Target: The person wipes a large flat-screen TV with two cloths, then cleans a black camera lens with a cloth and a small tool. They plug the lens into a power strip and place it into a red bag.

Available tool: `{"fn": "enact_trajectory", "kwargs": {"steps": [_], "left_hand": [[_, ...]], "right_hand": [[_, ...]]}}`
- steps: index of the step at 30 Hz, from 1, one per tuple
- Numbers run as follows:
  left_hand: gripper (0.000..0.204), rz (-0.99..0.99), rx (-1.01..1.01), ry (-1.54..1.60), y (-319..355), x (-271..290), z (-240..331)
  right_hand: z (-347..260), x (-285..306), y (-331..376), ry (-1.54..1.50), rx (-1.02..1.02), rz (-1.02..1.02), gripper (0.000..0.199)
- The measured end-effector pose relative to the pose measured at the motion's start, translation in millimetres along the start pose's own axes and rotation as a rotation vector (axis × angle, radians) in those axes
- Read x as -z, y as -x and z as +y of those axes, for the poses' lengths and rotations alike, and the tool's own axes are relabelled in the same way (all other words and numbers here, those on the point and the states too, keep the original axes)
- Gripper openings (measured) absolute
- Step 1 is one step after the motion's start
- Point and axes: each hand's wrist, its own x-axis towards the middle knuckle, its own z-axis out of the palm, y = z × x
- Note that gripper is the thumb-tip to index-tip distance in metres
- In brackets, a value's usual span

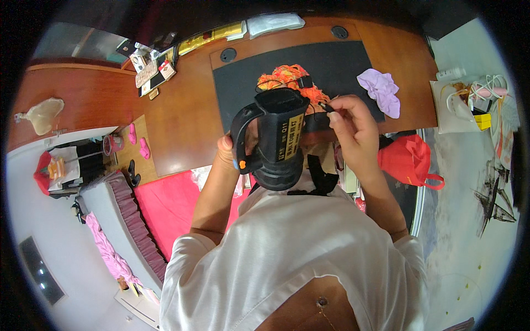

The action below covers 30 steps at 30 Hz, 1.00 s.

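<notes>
A large black handheld flashlight [270,132] with a loop handle and a gold label stands out in front of my chest. My left hand [225,154] grips it from the left, its fingers mostly hidden behind the body. Small orange and blue spots show at the lower end of its handle. Between the thumb and fingers of my right hand [356,129] is a small black cable plug [326,106], just right of the flashlight. A thin black cord runs beside it. Beyond the flashlight, an orange patterned cloth [287,74] lies crumpled on the black desk mat [237,77].
The brown wooden desk [187,105] also bears a lilac cloth [380,91] at the right and small boxes [165,69] at the left. A red bag [407,160] hangs by the desk's right side. Cables [488,88] lie on a white surface farther right.
</notes>
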Motion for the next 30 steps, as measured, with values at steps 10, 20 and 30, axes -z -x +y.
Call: {"fn": "enact_trajectory", "kwargs": {"steps": [10, 20, 30], "left_hand": [[0.099, 0.387, 0.117, -0.007, -11.4, -46.1, 19.3], [0.053, 0.666, 0.046, -0.118, -27.1, -56.9, -4.7], [0.097, 0.759, -0.036, -0.213, -16.5, -68.5, 6.9]], "right_hand": [[-6.4, -12.2, 3.8, 0.145, 0.108, -0.022, 0.016], [-7.4, -43.9, 11.8, 0.367, 0.083, -0.224, 0.041], [7.6, -40.9, 9.4, 0.071, -0.091, -0.094, 0.025]]}}
